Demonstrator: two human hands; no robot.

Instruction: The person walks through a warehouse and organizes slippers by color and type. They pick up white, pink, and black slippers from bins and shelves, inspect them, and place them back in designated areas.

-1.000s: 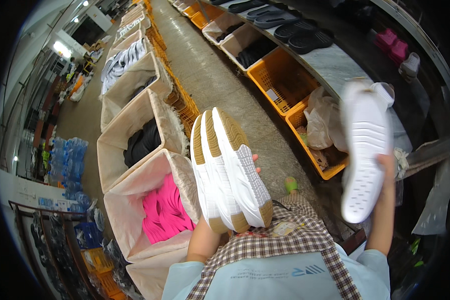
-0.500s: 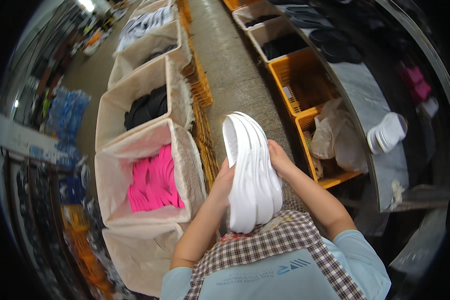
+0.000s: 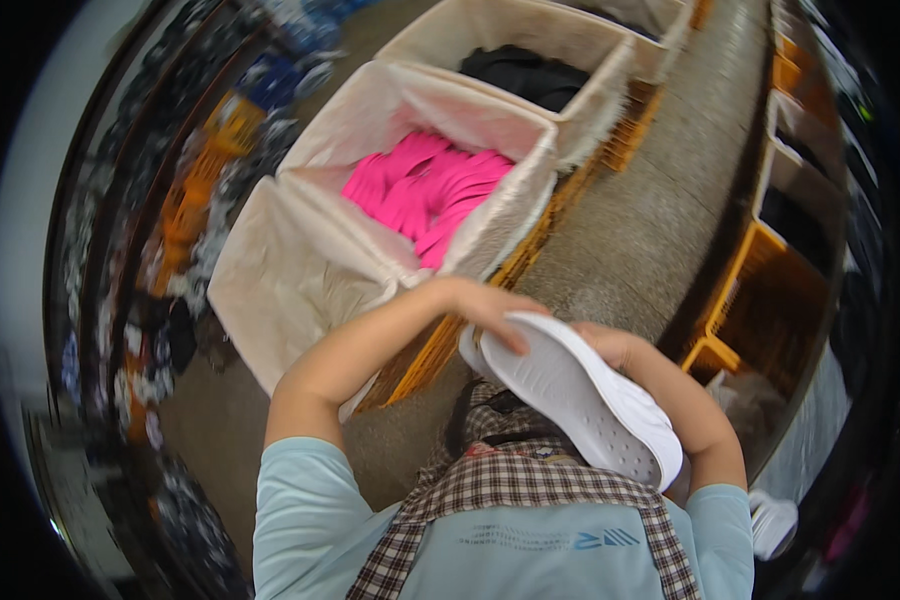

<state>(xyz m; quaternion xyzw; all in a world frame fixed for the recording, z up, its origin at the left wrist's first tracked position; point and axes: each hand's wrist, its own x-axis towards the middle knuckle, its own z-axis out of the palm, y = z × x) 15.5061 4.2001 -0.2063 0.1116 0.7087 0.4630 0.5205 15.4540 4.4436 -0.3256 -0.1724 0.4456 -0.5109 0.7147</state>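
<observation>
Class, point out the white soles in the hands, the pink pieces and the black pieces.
White soles [image 3: 580,392]: head view, top sole's inner surface.
Pink pieces [image 3: 428,192]: head view, middle of the pile.
Black pieces [image 3: 526,77]: head view, middle of the pile.

We angle both bare forearms inward, left hand curled in a grip, right hand nearby, partly hidden.

A pale wall bounded the far left, beside a dark-framed rack. Crates in blue, yellow and orange stood near the rack. The grey, speckled floor formed an aisle between a row of cream-lined bins and, at the right, orange crates beside a grey surface. Light lent the aisle a faint sheen.
</observation>
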